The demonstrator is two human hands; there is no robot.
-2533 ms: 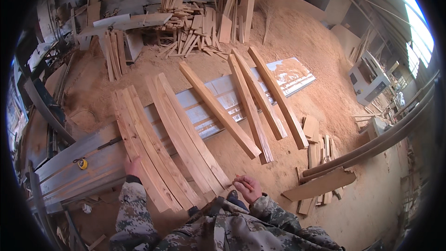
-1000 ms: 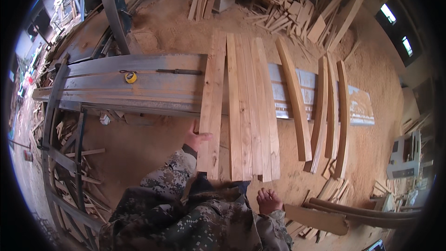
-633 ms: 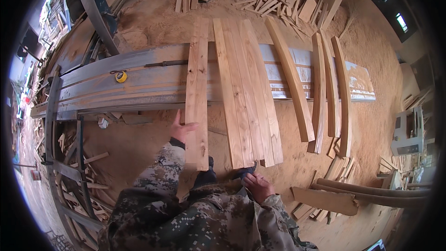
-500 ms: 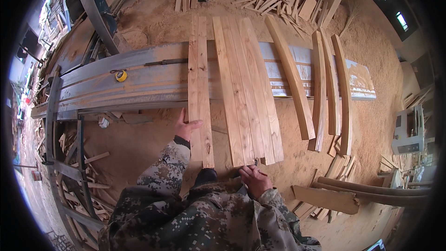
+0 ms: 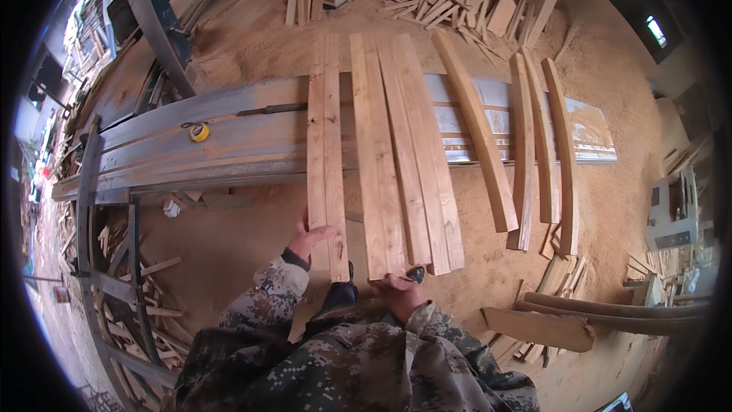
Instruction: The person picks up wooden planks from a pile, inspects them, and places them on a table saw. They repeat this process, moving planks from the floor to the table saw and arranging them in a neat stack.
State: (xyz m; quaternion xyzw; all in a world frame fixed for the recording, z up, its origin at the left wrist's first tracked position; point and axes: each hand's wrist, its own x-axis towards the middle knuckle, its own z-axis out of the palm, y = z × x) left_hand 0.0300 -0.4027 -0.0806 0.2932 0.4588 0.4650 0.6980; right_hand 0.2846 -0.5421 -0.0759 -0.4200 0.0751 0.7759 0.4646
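Note:
My left hand [image 5: 309, 238] is closed round the near part of a pair of narrow wooden boards [image 5: 325, 160], its thumb across the top and its fingers at the left edge. To the right lies a group of several pale boards with knots, side by side. My right hand [image 5: 402, 295] grips the near ends of the left two boards [image 5: 377, 183] of that group; its fingers are partly hidden beneath the ends. A thin gap separates these from the other boards [image 5: 424, 175]. All the boards lie across a long grey metal table [image 5: 229, 141] and overhang its near edge.
Several thicker curved beams [image 5: 479, 133] lie across the table farther right. A yellow tape measure [image 5: 199, 132] and a dark bar [image 5: 276, 107] rest on its left half. Scrap wood [image 5: 450, 0] is heaped beyond on the dusty floor. A dark metal frame [image 5: 88, 221] stands at left.
My left hand has slid nearer along the board pair. My right hand has moved left onto the ends of the middle group, whose left two boards have shifted left and nearer, opening a gap.

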